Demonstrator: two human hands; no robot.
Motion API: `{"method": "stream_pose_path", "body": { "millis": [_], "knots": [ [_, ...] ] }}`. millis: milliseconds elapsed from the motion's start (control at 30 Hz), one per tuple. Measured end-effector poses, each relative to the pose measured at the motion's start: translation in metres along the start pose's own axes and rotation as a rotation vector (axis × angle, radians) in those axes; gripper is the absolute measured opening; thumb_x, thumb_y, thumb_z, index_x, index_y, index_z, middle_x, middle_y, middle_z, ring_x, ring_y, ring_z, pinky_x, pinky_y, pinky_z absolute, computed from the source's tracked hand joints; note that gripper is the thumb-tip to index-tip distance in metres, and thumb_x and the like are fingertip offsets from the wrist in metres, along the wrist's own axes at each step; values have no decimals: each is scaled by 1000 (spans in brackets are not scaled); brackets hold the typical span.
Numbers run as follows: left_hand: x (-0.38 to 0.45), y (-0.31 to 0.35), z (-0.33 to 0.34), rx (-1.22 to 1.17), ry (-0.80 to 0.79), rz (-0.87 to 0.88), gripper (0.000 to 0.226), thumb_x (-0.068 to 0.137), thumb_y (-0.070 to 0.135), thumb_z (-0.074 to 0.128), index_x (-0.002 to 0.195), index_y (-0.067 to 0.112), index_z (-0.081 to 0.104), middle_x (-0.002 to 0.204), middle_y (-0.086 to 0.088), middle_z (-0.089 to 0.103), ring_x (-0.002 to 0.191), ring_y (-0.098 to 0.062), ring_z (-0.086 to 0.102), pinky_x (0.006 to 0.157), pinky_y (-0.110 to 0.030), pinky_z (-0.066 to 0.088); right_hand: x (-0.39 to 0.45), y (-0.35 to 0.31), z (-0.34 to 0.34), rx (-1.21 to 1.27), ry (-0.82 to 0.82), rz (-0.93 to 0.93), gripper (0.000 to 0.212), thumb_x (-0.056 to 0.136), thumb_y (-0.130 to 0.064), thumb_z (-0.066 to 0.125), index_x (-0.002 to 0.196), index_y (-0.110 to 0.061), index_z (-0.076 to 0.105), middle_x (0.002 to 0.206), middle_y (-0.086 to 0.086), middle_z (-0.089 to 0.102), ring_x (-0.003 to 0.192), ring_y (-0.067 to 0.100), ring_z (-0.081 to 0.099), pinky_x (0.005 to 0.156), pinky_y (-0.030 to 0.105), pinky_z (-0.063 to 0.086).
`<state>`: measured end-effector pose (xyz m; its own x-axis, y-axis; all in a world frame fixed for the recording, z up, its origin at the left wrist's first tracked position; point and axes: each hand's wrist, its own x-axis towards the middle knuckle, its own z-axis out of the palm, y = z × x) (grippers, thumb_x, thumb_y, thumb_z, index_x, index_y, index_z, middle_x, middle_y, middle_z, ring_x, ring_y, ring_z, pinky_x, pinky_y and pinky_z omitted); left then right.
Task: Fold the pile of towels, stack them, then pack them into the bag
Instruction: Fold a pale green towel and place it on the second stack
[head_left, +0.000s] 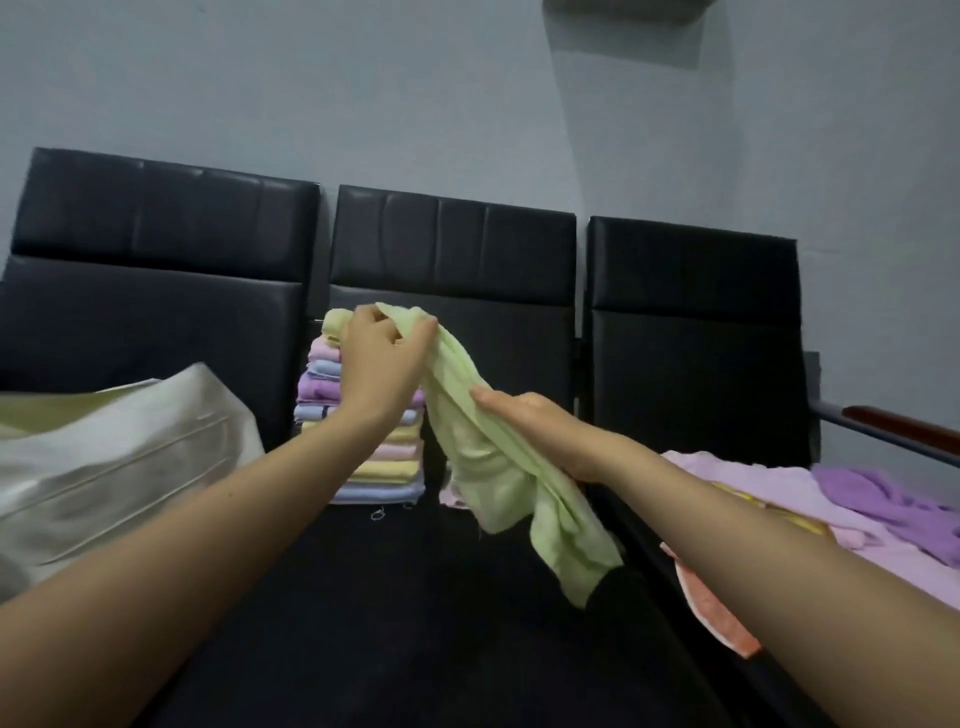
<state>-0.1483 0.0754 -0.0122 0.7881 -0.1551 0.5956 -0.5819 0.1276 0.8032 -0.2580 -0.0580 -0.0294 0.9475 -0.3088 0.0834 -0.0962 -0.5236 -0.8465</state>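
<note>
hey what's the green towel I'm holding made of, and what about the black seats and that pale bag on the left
Green towel: soft thin cloth, likely cotton or microfibre; it hangs limp and creased, matte. Black seats: leather or vinyl, judging by smooth padded panels with a faint sheen. Pale bag: seemingly a smooth woven or coated fabric, slightly glossy; motion blur leaves this uncertain.
</note>
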Motion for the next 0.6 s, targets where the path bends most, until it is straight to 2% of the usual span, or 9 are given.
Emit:
{"method": "stream_pose_path", "body": {
  "millis": [67,100,167,200,267,400,467,533,600],
  "knots": [
    [-4,-12,-7,1,-23,24,34,89,24,63,104,-6,61,76,9,48,68,16,53,63,-6,45,-1,11,12,111,-74,52,49,91,-53,55,102,-8,71,99,10,73,91,23,70,87,34,53],
    [-6,-19,-11,-25,-62,-12,42,85,30,65,104,-7,61,77,-2,56,72,10,58,70,-16,53,-1,19,18,178,-105,72,43,91,-49,56,100,-10,71,97,9,73,90,21,70,87,33,53],
    [-11,-38,-15,-48,-128,-173,55,76,45,63,101,-4,64,91,-21,65,88,-21,67,81,-44,57,1,38,30,299,-119,105,32,91,-44,60,93,-15,75,93,5,74,88,17,70,93,33,51],
    [-14,-50,-15,-38,-150,-241,52,78,47,63,99,-1,66,92,-20,65,91,-26,65,81,-46,54,2,48,36,360,-100,124,28,91,-41,61,87,-18,77,90,2,75,87,15,71,96,34,50],
    [-24,-78,-15,21,-189,-332,34,90,40,61,98,8,66,90,-7,63,92,-22,61,80,-39,50,5,74,48,370,-31,183,24,90,-39,64,80,-19,75,81,-4,74,83,11,69,96,32,50],
    [-46,-137,-19,4,-304,-498,23,95,35,58,97,13,64,94,-7,63,90,-23,63,68,-32,49,17,138,63,-197,17,219,25,85,-36,69,100,-17,65,89,-2,63,82,10,58,77,29,47],
    [-52,-168,-23,-15,-267,-612,20,94,33,60,90,14,61,88,-7,59,79,-22,59,61,-30,44,19,163,66,-498,119,147,34,85,-31,68,116,-21,59,106,-3,55,100,10,53,85,27,46],
    [-58,-189,-25,-50,-229,-769,23,92,33,64,92,10,61,83,-10,56,67,-22,54,57,-32,43,14,171,70,-527,303,-23,28,88,-22,63,115,-23,60,108,-9,52,108,8,48,89,24,43],
    [-63,-203,-26,-30,-254,-836,26,90,31,66,94,6,62,86,-12,57,64,-21,55,60,-33,48,12,164,76,-414,431,-210,14,88,-16,62,100,-22,66,94,-15,53,94,3,49,81,20,42]
  ]
}}
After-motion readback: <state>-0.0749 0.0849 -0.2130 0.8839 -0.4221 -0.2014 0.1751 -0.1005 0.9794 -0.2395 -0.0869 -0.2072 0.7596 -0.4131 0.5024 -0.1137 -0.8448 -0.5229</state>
